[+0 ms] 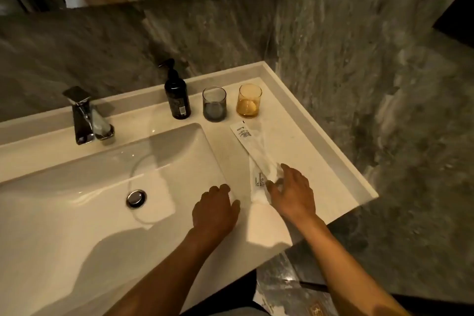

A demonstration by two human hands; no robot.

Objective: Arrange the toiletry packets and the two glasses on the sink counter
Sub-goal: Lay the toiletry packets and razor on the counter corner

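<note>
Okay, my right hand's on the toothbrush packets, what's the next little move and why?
Probably turn the upper packet straight alongside the lower packet: they overlap at an angle under the right hand, while the grey glass and amber glass already stand side by side.

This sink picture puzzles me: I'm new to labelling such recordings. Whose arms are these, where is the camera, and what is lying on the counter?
No machine here: a person wears a wide-angle camera on the head, looking forward and down, so the two arms coming in from below are their own. The left hand rests palm down on the counter beside the sink basin and holds nothing. The right hand has its fingers on the near toothbrush packet, marked "brushing teeth". Whether they grip it or only touch it is unclear. A second packet lies just beyond, overlapping it. At the back stand a black pump bottle, a grey glass and an amber glass, upright in a row. The faucet is at the left.
</note>
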